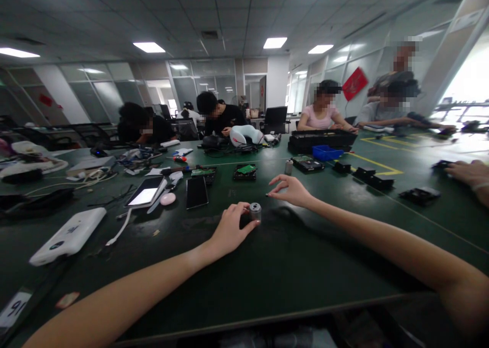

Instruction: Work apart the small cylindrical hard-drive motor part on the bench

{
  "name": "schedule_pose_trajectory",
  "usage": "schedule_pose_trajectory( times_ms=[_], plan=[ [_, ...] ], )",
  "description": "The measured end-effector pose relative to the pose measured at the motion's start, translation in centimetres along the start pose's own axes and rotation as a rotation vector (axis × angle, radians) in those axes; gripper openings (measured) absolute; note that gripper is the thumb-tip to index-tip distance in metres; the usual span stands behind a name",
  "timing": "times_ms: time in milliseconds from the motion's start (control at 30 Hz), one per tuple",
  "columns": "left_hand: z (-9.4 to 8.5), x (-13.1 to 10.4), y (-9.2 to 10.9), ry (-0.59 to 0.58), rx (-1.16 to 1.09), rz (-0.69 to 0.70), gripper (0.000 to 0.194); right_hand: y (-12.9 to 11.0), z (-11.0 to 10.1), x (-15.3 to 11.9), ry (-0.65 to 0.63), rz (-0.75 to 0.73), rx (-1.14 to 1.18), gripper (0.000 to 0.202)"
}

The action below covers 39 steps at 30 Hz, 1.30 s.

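Observation:
My left hand [233, 226] grips a small silver metal cylinder [255, 212] that stands upright on the green table [275, 266], thumb on its near side and fingers on its far left. To the right and a little farther off, my right hand [292, 190] hovers low over the table with thumb and forefinger close together. A tiny dark piece [267, 195] shows at those fingertips; what it is cannot be made out. Another silver cylinder [289, 166] stands just beyond my right hand.
Beyond my hands lie a dark device with a green board [245, 171], a black phone [197, 192] and a blue tray [327, 153]. A white power bank [69, 236] and cables are at left. Another person's hand [471, 174] rests at far right. Several people sit across the table.

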<state>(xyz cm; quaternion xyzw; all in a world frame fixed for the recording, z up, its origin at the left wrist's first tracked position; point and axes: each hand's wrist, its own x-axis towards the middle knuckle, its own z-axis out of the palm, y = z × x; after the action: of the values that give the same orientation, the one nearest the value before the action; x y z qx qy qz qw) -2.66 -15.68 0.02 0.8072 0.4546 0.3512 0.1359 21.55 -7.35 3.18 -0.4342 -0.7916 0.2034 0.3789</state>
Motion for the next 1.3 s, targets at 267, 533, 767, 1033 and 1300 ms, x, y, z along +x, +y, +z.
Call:
schedule_pose_trajectory(
  times_ms=[267,533,767,1033,1300],
  plan=[
    [-0.2,0.0,0.2,-0.016,-0.004,-0.005,0.036,1.3,1.3,-0.7,-0.097,0.027,-0.013,0.035],
    [0.0,0.0,0.0,-0.008,-0.020,0.009,0.037,-0.8,0.3,-0.4,-0.034,0.018,0.004,0.036],
    [0.1,0.0,-0.1,0.001,0.003,0.027,0.036,-6.6,-0.7,-1.5,-0.029,-0.185,0.137,0.037],
    [0.0,0.1,0.0,-0.007,0.003,0.026,0.035,-6.1,1.0,-2.0,-0.073,-0.147,0.171,0.032],
    [0.0,0.0,0.1,-0.004,0.007,0.028,0.034,-6.3,0.8,-2.1,-0.097,-0.152,0.176,0.030]
  ],
)
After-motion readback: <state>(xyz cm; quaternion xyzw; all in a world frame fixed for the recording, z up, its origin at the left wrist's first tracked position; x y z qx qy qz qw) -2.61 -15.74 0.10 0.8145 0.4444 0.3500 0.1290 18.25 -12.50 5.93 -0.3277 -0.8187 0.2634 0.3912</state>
